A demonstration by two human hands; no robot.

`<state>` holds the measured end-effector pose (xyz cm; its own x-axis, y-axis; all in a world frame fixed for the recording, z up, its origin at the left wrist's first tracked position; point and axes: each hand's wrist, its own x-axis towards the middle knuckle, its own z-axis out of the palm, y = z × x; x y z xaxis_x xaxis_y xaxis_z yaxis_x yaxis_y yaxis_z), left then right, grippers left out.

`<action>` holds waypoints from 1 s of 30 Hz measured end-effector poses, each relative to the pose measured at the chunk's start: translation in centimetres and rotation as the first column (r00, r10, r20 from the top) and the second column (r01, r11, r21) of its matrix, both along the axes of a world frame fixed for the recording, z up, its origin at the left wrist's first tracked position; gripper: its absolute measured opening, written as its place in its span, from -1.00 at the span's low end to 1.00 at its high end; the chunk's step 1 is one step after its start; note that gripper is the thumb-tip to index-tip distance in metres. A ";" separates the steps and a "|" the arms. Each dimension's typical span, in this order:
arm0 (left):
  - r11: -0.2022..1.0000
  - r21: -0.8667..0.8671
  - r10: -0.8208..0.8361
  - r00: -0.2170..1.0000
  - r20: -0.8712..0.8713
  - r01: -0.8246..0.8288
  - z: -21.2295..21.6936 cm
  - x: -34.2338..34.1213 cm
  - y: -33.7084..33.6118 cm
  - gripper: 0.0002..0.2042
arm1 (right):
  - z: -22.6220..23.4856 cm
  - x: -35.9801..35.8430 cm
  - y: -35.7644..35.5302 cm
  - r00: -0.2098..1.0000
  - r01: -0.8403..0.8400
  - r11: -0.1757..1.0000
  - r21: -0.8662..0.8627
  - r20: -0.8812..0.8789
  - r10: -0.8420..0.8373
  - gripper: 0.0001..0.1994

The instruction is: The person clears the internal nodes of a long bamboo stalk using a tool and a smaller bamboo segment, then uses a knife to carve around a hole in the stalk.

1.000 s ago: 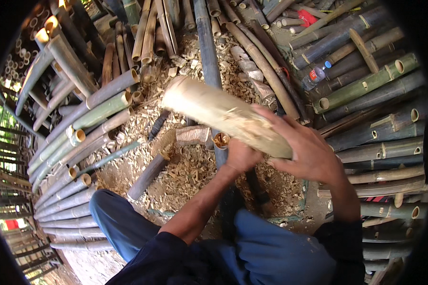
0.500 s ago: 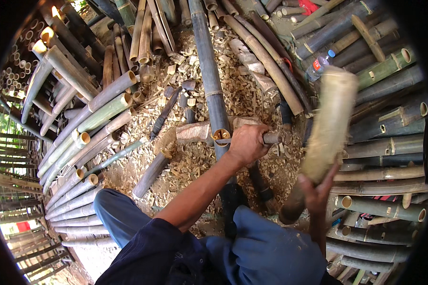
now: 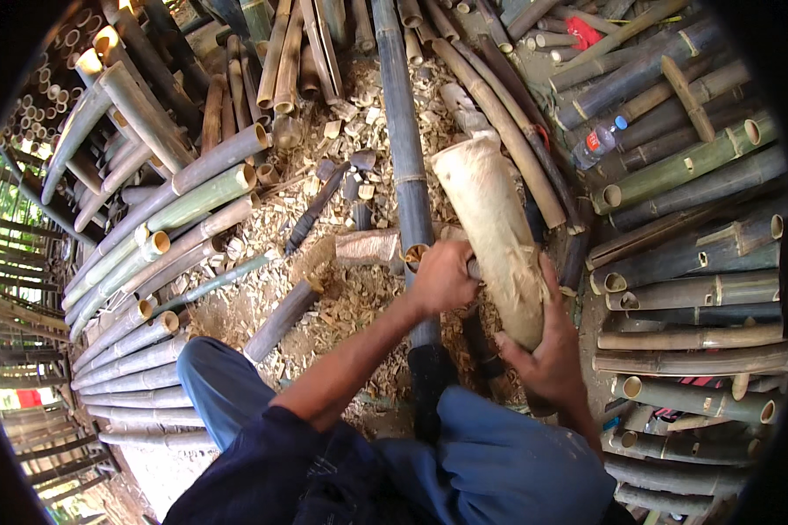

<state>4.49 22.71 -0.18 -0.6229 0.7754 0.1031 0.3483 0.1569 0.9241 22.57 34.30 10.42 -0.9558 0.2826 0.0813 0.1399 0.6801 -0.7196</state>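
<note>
Right hand (image 3: 547,359): grip closed around pale bamboo section (image 3: 492,236), held upright. Left hand (image 3: 442,278): grip closed beside it; contents cannot be told.

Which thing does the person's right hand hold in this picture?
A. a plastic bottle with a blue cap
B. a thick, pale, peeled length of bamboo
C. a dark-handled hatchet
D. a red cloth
B: the right hand wraps the lower end of the pale bamboo piece, which stands tilted over the wood chips.

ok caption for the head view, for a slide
Right hand steadies a pale bamboo section; left hand grips beside it.
</note>
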 end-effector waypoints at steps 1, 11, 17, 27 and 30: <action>0.999 -0.012 -0.036 0.995 0.088 0.037 -0.2 -1.4 0.6 -0.80 | 0.3 -0.3 0.2 1.000 0.024 0.995 -0.098 -0.009 -0.025 -0.01; 0.899 -0.077 -0.377 0.851 0.365 0.432 1.8 -9.9 5.1 -0.78 | -0.7 1.5 1.9 0.917 0.366 0.827 -0.427 0.013 -0.399 -0.03; 0.894 0.136 -0.448 0.844 0.293 0.427 -0.4 -9.0 4.7 -0.86 | -0.9 -0.9 2.0 0.916 0.359 0.897 -0.258 -0.085 -0.392 -0.02; 0.837 -0.215 0.533 0.839 0.113 -0.503 4.2 -11.0 -6.5 -0.80 | -0.1 -0.6 2.9 0.991 0.129 0.991 -0.038 0.029 -0.128 0.06; 0.479 -0.571 0.525 0.738 -0.423 -0.667 0.9 -14.1 -15.0 -0.75 | -4.6 1.3 3.1 0.960 0.276 0.951 -0.136 0.093 -0.265 0.03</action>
<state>-9.58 7.74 0.72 -0.9875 0.1164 -0.1065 0.0624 0.9083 0.4137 23.86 37.37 5.87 -0.8434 0.5352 -0.0472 0.3598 0.4973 -0.7895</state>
